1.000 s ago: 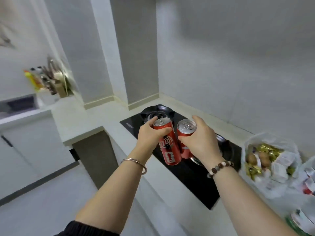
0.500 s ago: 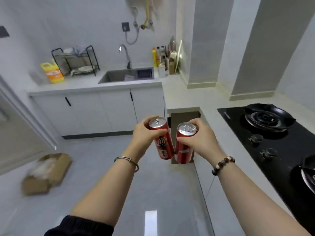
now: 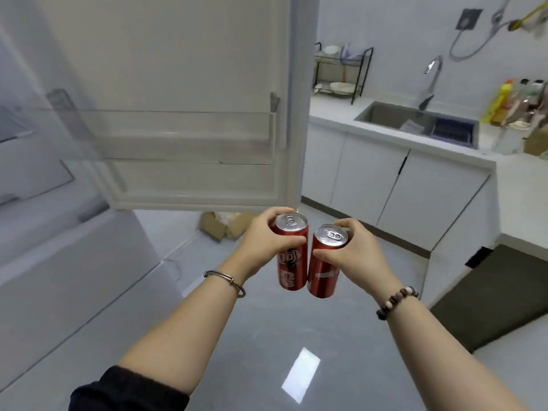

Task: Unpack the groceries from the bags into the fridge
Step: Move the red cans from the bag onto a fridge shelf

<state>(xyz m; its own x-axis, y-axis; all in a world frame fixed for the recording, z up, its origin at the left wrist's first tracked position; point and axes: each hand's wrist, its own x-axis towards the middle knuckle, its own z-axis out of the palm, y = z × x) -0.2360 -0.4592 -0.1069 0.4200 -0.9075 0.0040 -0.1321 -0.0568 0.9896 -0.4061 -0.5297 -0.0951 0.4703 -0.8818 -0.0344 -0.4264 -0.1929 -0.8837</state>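
Two tall red soda cans are held side by side over the grey floor. My left hand [image 3: 261, 241] grips the left can [image 3: 292, 262] near its top. My right hand [image 3: 353, 253] grips the right can [image 3: 323, 271] the same way. Straight ahead the white fridge door [image 3: 189, 69] stands open, its clear door shelf [image 3: 178, 134] bare. The fridge body [image 3: 53, 262] fills the left side, and its interior is mostly out of view. No grocery bags appear in this view.
A cardboard box [image 3: 225, 225] lies on the floor beyond the door. White cabinets with a sink [image 3: 415, 123] and faucet run along the right. A dish rack [image 3: 341, 72] and bottles [image 3: 510, 105] stand on the counter. A dark recess [image 3: 489, 298] sits low at right.
The view has swung left from the stove and bags, past the sink, to the open fridge door. Both hands have kept hold of their cans throughout.
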